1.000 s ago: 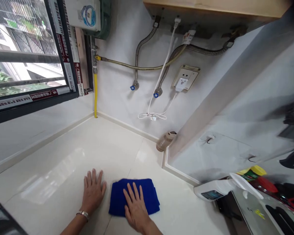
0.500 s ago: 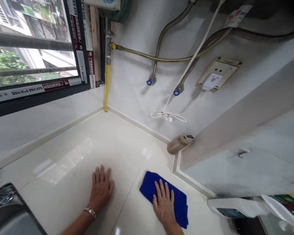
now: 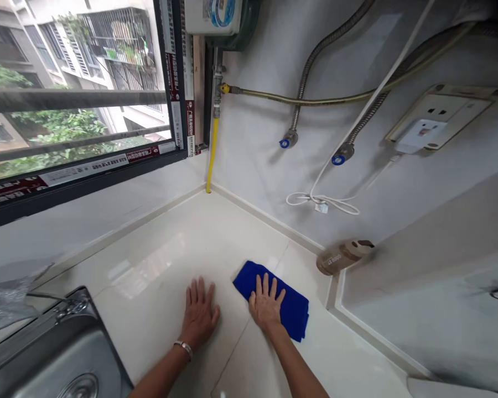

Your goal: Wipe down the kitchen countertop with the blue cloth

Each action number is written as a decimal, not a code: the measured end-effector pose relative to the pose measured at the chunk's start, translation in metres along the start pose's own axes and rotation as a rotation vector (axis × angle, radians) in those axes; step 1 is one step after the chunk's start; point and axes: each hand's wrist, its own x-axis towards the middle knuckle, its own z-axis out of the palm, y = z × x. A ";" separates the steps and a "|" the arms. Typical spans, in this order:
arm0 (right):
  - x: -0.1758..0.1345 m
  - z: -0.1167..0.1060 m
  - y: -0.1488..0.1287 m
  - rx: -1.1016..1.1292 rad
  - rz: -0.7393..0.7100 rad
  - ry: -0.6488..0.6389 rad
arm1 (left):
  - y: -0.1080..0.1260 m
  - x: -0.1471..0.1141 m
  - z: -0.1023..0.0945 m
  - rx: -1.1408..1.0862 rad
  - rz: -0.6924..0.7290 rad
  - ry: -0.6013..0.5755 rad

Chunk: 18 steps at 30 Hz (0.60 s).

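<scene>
My right hand (image 3: 266,305) lies flat on a folded blue cloth (image 3: 294,312), fingers spread, pressing it against the pale countertop (image 3: 161,298). The cloth covers part of a thin seam in the counter. To its left, my left hand (image 3: 200,312) rests palm down on the bare counter with its fingers stretched out and nothing under it that I can see. A metal band (image 3: 183,349) circles the left wrist.
A steel sink (image 3: 87,381) with clear plastic (image 3: 8,304) by it is at lower left. A brown bottle (image 3: 342,257) stands by the wall corner. A yellow pipe (image 3: 211,157), hoses, a tied white cord (image 3: 323,202) and a socket (image 3: 444,119) line the wall beside the window (image 3: 74,88).
My right hand has slid the blue cloth forward and left, onto the counter seam. My left hand stays about where it was. The view has turned left, showing more of the sink.
</scene>
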 end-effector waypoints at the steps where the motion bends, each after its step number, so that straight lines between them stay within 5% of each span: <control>1: -0.009 0.002 -0.006 0.023 -0.064 0.013 | 0.000 0.000 0.000 0.006 0.003 0.006; 11: -0.137 0.023 -0.012 0.103 -0.454 0.217 | -0.004 -0.006 0.002 -0.016 0.003 0.044; 18: -0.205 0.075 0.047 0.099 -0.601 0.360 | 0.001 -0.020 -0.011 -0.048 -0.046 -0.046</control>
